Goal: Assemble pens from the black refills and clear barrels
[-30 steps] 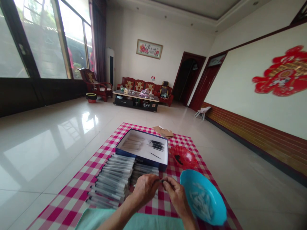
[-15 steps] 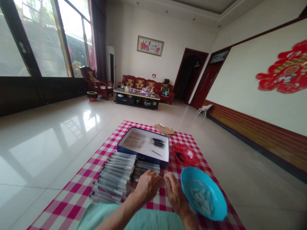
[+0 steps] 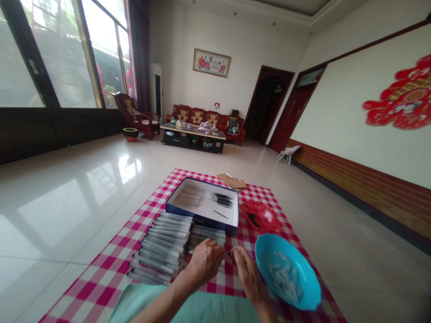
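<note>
My left hand (image 3: 204, 261) and my right hand (image 3: 245, 271) meet over the red-and-white checked cloth (image 3: 101, 287), fingers pinched on a thin pen (image 3: 229, 254) held between them. Left of my hands lies a stack of several clear pens (image 3: 164, 249) in rows. Beyond it sits a shallow blue box (image 3: 205, 204) with pen parts and dark refills inside. A blue plastic bowl (image 3: 305, 287) with small white pieces rests beside my right hand. A red bowl (image 3: 261, 216) holds a few dark bits.
Flat brown cardboard (image 3: 232, 181) lies at the cloth's far edge. A teal cloth (image 3: 188, 309) covers my lap. Glossy tiled floor (image 3: 67, 202) surrounds the cloth. A sofa and coffee table (image 3: 193, 134) stand far back, a small white stool (image 3: 286, 154) by the right wall.
My hands have drawn a little closer together and lower over the cloth, still pinching the pen. The view shifted slightly.
</note>
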Motion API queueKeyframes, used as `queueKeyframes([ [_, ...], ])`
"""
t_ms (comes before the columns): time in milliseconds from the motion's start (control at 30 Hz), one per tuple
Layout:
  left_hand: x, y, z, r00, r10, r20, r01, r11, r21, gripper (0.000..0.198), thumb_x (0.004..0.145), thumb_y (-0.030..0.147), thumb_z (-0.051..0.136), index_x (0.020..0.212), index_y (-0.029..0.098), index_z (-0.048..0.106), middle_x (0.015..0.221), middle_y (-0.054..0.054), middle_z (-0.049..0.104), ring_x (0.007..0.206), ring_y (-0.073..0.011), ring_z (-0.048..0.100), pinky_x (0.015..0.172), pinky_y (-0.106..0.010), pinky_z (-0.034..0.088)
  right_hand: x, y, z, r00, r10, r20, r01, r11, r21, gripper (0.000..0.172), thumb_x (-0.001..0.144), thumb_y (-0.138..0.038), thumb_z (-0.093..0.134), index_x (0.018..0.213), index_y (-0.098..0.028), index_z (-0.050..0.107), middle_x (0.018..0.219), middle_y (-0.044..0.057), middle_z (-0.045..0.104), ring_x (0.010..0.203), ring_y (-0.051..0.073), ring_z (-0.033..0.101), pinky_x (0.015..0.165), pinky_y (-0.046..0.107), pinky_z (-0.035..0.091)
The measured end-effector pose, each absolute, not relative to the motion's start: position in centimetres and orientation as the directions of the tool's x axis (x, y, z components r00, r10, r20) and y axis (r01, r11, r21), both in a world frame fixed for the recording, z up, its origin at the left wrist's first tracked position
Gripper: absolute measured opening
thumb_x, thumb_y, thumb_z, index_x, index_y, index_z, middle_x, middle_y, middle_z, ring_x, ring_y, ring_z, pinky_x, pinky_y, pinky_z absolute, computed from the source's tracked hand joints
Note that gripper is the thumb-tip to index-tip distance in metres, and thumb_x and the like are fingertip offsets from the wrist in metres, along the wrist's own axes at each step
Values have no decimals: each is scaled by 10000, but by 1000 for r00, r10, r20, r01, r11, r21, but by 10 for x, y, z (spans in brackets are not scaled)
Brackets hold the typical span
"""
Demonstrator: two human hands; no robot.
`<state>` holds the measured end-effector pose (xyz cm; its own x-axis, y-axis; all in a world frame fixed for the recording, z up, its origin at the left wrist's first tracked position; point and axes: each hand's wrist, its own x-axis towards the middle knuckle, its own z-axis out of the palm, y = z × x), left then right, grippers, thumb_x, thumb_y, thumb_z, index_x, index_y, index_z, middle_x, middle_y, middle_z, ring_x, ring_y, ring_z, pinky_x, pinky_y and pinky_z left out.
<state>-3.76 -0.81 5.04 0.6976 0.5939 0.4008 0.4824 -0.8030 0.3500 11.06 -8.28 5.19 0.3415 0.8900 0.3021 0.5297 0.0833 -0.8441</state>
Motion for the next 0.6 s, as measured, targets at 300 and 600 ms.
queueKeyframes([
  [300,-32,-14,48,731,554,398,447,-830,335,267,921,233,436,695,195,572,651,-8,576,653,-156,515,625,-260,338,114,-87,33,237,931,276,564,99,-820,211,916,-385,395,816,-237,508,731,-7,567,666,154,536,622,253,431],
  [600,-32,-19,51,752,475,457,398,-880,260,254,910,213,427,703,208,575,655,-14,535,639,-169,448,628,-285,316,105,-78,19,395,896,205,439,12,-898,423,900,-484,362,569,-257,495,462,8,531,443,187,515,472,314,404],
])
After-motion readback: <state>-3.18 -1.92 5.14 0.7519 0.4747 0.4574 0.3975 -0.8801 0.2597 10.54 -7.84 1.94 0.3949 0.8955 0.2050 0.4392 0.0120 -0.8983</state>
